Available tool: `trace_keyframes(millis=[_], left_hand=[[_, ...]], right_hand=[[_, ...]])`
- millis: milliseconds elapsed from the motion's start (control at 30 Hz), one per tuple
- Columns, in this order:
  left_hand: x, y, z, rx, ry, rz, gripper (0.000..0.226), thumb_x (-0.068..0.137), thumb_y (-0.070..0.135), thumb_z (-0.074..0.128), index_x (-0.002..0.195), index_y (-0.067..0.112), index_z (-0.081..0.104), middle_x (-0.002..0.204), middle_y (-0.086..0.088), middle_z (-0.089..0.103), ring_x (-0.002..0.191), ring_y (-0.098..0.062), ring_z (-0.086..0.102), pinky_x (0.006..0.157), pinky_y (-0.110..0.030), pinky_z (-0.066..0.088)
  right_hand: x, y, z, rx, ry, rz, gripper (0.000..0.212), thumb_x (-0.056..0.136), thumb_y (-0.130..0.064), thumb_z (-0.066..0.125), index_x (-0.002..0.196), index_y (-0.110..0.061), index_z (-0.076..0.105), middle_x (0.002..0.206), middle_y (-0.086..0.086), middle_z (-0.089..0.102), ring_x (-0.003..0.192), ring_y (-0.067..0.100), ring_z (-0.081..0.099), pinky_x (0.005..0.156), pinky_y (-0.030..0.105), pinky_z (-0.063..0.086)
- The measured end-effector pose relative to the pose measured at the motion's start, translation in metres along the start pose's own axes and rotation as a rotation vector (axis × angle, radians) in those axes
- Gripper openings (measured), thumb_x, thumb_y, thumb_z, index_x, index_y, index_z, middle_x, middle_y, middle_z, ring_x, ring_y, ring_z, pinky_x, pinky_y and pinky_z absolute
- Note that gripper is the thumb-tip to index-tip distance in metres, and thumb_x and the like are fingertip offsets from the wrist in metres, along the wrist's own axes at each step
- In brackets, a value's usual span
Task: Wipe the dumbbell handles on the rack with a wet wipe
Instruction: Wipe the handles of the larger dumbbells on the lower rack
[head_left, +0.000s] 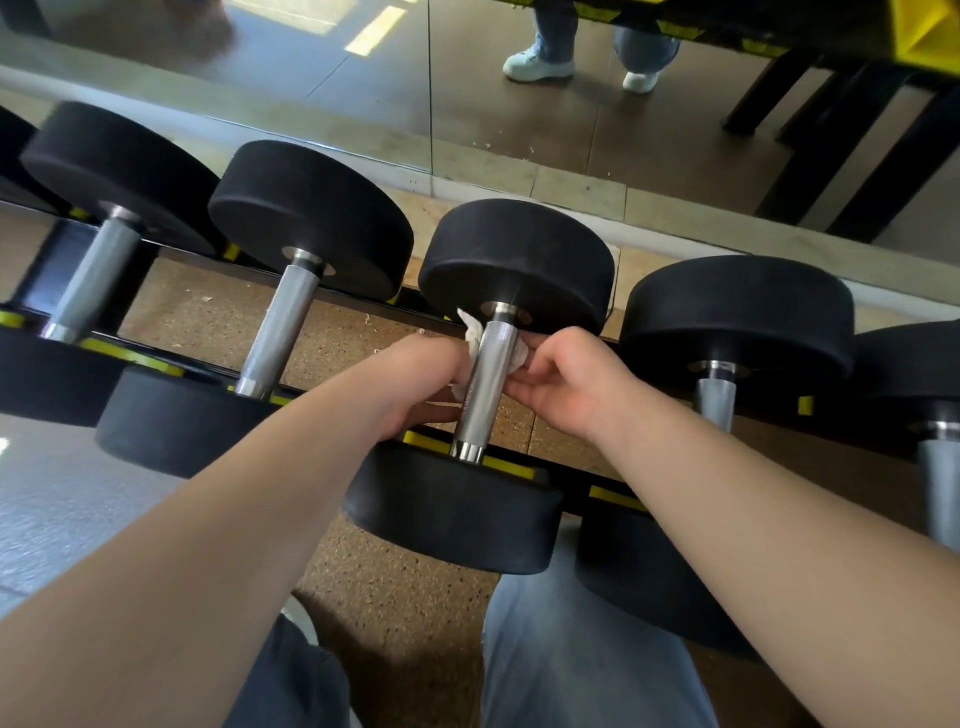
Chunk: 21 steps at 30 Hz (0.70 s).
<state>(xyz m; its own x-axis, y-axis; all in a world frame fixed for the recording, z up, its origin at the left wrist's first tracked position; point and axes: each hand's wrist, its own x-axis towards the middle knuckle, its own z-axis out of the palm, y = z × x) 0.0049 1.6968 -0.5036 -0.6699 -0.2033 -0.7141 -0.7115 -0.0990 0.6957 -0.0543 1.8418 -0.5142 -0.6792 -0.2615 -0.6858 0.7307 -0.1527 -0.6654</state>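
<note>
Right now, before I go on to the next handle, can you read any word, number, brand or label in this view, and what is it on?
None: no text can be read in this view.
Black dumbbell heads: no weight numbers or brand show on the faces seen.
Yellow strips: they look blank; any print is too small to tell.
Steel handle and wipe: no marks.

A black rack (566, 474) with yellow strips on its two rails carries a row of dumbbells (311, 218) lying side by side. Their black round heads rest on the rails, with each knurled metal handle (280, 332) spanning the gap between them.
</note>
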Motion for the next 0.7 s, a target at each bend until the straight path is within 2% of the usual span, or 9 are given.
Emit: trace_keyframes(millis=[100, 200, 333, 400, 467, 533, 600, 633, 700], left_hand=[[0.006, 0.0, 0.002, -0.109, -0.024, -0.003, 0.046, 0.086, -0.005, 0.038, 0.125, 0.003, 0.06, 0.114, -0.017, 0.066, 0.101, -0.031, 0.067, 0.077, -0.043, 0.058], [0.01, 0.0, 0.003, -0.127, -0.056, -0.02, 0.048, 0.084, 0.002, 0.039, 0.128, 0.004, 0.057, 0.117, -0.019, 0.063, 0.1, -0.033, 0.063, 0.075, -0.044, 0.056], [0.013, 0.005, 0.003, -0.107, -0.173, 0.021, 0.041, 0.09, 0.009, 0.034, 0.117, 0.003, 0.065, 0.107, -0.016, 0.075, 0.1, -0.03, 0.068, 0.079, -0.04, 0.051], [0.017, 0.006, 0.002, -0.13, -0.175, 0.047, 0.039, 0.086, 0.009, 0.037, 0.113, 0.0, 0.065, 0.111, -0.019, 0.073, 0.105, -0.033, 0.068, 0.08, -0.039, 0.053], [0.021, 0.004, 0.002, -0.168, -0.184, 0.101, 0.039, 0.078, 0.009, 0.042, 0.113, 0.001, 0.057, 0.113, -0.019, 0.067, 0.106, -0.033, 0.064, 0.079, -0.038, 0.054], [0.023, 0.002, 0.001, -0.159, -0.225, 0.139, 0.051, 0.068, 0.01, 0.045, 0.117, 0.003, 0.056, 0.111, -0.016, 0.066, 0.103, -0.031, 0.063, 0.078, -0.035, 0.054], [0.023, 0.0, -0.003, -0.046, -0.244, 0.161, 0.056, 0.065, 0.01, 0.046, 0.119, -0.002, 0.06, 0.103, -0.013, 0.065, 0.095, -0.026, 0.063, 0.078, -0.033, 0.055], [0.022, -0.002, -0.008, 0.065, -0.253, 0.157, 0.047, 0.07, 0.007, 0.046, 0.113, -0.002, 0.062, 0.096, -0.012, 0.064, 0.087, -0.024, 0.062, 0.077, -0.031, 0.056], [0.013, -0.004, -0.019, 0.41, -0.272, 0.063, 0.021, 0.072, 0.009, 0.05, 0.09, 0.005, 0.061, 0.078, -0.008, 0.061, 0.07, -0.021, 0.057, 0.062, -0.027, 0.051]], right_hand=[[0.0, 0.002, -0.002, -0.015, 0.029, -0.006, 0.077, 0.059, 0.019, 0.03, 0.128, 0.004, 0.061, 0.118, 0.023, 0.072, 0.1, 0.036, 0.075, 0.085, 0.047, 0.06], [0.0, 0.001, -0.003, -0.087, 0.06, 0.021, 0.08, 0.06, 0.019, 0.032, 0.129, -0.006, 0.065, 0.123, 0.016, 0.072, 0.112, 0.031, 0.071, 0.085, 0.043, 0.058], [0.001, -0.001, -0.008, -0.171, 0.07, 0.044, 0.082, 0.064, 0.021, 0.029, 0.134, -0.009, 0.061, 0.121, 0.01, 0.074, 0.114, 0.027, 0.068, 0.081, 0.039, 0.054], [0.0, -0.001, -0.008, -0.257, 0.12, 0.042, 0.065, 0.083, 0.017, 0.034, 0.135, -0.012, 0.059, 0.116, 0.011, 0.074, 0.106, 0.026, 0.071, 0.077, 0.038, 0.056], [-0.001, 0.002, -0.006, -0.494, 0.207, 0.039, 0.04, 0.103, -0.005, 0.04, 0.137, -0.017, 0.058, 0.116, 0.01, 0.068, 0.1, 0.024, 0.069, 0.07, 0.035, 0.058], [-0.001, 0.006, -0.006, -0.661, 0.201, 0.053, 0.037, 0.107, -0.016, 0.038, 0.139, -0.02, 0.055, 0.119, 0.009, 0.064, 0.094, 0.022, 0.068, 0.065, 0.033, 0.057], [0.0, 0.008, -0.005, -0.708, 0.145, 0.084, 0.038, 0.107, -0.016, 0.036, 0.14, -0.018, 0.053, 0.12, 0.009, 0.064, 0.087, 0.02, 0.069, 0.063, 0.033, 0.058], [0.0, 0.009, -0.005, -0.727, 0.124, 0.094, 0.037, 0.106, -0.015, 0.036, 0.138, -0.016, 0.053, 0.12, 0.01, 0.064, 0.086, 0.019, 0.069, 0.064, 0.033, 0.058], [-0.001, 0.009, -0.006, -0.776, 0.098, 0.096, 0.034, 0.105, -0.015, 0.035, 0.13, -0.016, 0.057, 0.121, 0.01, 0.064, 0.088, 0.02, 0.069, 0.066, 0.033, 0.058]])
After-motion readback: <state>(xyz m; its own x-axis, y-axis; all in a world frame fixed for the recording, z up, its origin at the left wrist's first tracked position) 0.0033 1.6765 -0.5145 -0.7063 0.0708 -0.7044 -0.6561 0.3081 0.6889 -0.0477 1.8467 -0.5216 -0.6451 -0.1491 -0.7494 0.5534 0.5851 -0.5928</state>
